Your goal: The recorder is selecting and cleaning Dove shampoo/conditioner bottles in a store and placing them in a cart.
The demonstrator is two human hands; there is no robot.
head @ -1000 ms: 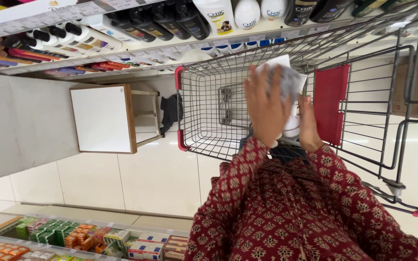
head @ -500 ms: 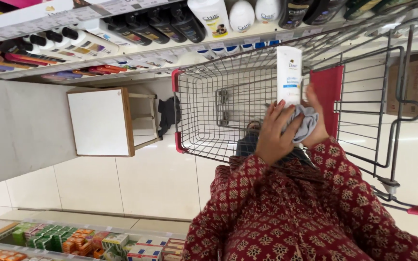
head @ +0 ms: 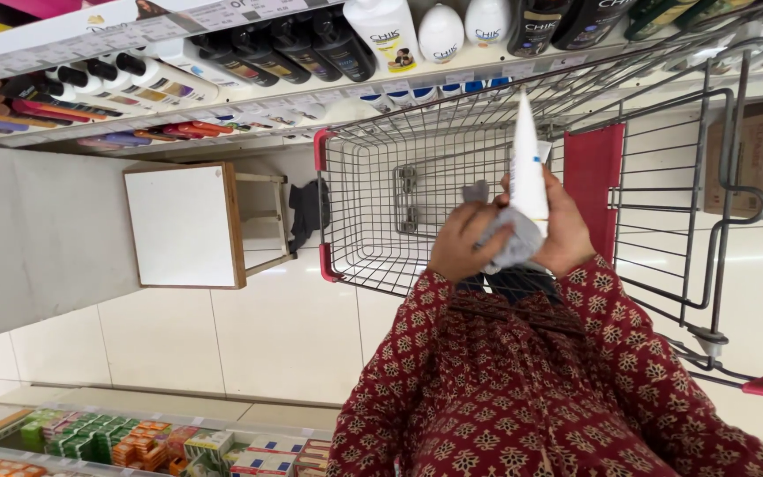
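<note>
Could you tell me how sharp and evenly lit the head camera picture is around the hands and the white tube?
In the head view, the white tube and both hands, left hand and right hand, look fairly sharp; lighting is bright and even, with soft glare on the floor tiles; the wire cart and shelf lines bow from wide-angle distortion.
</note>
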